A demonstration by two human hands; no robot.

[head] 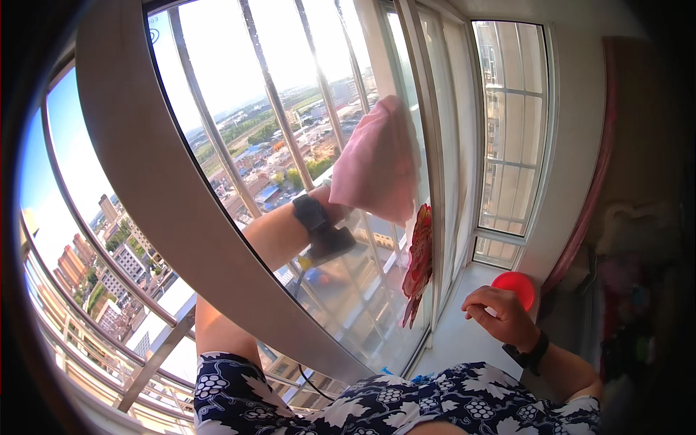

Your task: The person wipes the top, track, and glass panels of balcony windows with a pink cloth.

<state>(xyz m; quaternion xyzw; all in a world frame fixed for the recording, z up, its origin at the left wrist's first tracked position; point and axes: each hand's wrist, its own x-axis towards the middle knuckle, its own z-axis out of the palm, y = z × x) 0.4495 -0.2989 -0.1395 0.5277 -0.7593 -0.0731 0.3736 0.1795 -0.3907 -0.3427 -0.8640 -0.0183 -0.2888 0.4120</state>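
Note:
My left arm reaches round the window sash frame (217, 293) and shows through the glass pane (272, 179). A pink cloth (375, 163) lies spread against that pane, with my left hand (328, 202) behind it, pressing it there. The cloth hides the fingers; only the wrist end shows, with a dark band and a black device (329, 242) strapped to it. Above the white windowsill (448, 342), my right hand (500, 315) is loosely curled, fingers together, with nothing visible in it. Just behind it sits a round red plastic dish (515, 285), partly covered by the hand.
A red paper-cut decoration (418, 266) is stuck on the glass beside the frame upright (427, 136). Metal security bars (272, 98) stand outside, with a city far below. A narrow side window (511, 130) and a dark pink curtain (590, 201) are at the right.

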